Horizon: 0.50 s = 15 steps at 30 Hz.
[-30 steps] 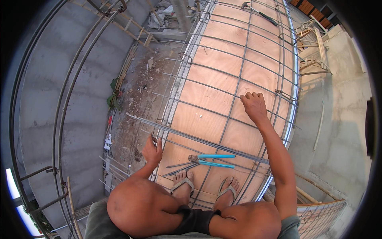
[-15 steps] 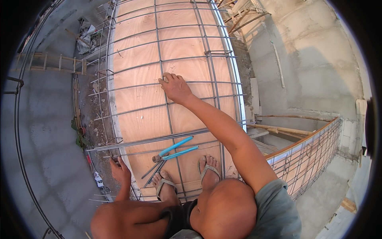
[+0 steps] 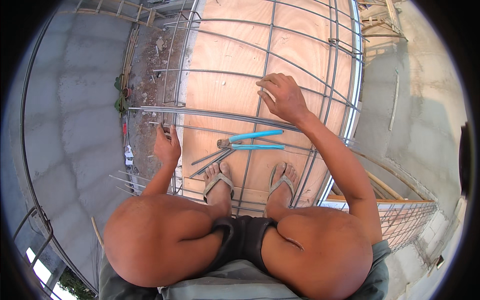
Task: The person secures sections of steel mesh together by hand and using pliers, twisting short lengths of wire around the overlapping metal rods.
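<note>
My left hand (image 3: 167,145) is low at the left edge of the plywood decking (image 3: 220,100), thumb and fingers apart, fingertips by the end of a thin steel bar (image 3: 200,129). I cannot tell whether they touch it. My right hand (image 3: 286,97) hovers over the rebar grid near a crossing with a lengthwise bar (image 3: 271,35), its thumb and index finger spread. One crosswise bar (image 3: 305,79) slants down to the right. Between my hands runs a bundle of rebars (image 3: 215,114). Bolt cutters with blue handles (image 3: 256,136) lie before my feet, beside short cut bars (image 3: 207,159).
My sandalled feet (image 3: 218,182) stand on the decking among the bars. Left of it, a drop shows rubble (image 3: 150,75) and a grey wall (image 3: 85,100). Right, beyond the white edge (image 3: 356,80), are wooden poles (image 3: 385,185) and a lower mesh-covered panel (image 3: 407,220).
My view has shifted nearer to my feet. The right hand has come back toward me to a closer crossing, and a crosswise bar behind it now slants. The left hand stays by the bar end.
</note>
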Motion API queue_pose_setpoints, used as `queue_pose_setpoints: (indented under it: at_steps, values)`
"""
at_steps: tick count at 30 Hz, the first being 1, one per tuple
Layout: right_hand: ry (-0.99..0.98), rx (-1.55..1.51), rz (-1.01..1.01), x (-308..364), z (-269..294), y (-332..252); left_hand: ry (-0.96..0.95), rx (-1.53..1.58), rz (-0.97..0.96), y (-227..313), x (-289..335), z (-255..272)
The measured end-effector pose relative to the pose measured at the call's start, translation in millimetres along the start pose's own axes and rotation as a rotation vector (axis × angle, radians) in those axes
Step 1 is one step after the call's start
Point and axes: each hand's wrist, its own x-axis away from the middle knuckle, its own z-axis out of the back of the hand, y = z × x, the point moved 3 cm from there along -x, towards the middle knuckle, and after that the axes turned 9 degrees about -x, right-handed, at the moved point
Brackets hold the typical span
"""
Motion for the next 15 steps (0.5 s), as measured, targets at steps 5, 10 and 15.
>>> queue_pose_setpoints:
  at_steps: [5, 10, 15]
  values:
    - [-0.334, -0.016, 0.212, 82.4, -24.1, -55.1, 0.022, -0.064, -0.105, 17.4, 6.1, -7.9]
    - [-0.373, 0.202, 0.133, 116.1, -64.4, -56.0, -0.017, -0.025, -0.088, 19.0, 6.3, -19.0]
    - [-0.387, 0.204, 0.059, 110.8, -77.2, -69.3, 0.038, -0.056, -0.098, 15.2, 5.0, -18.5]
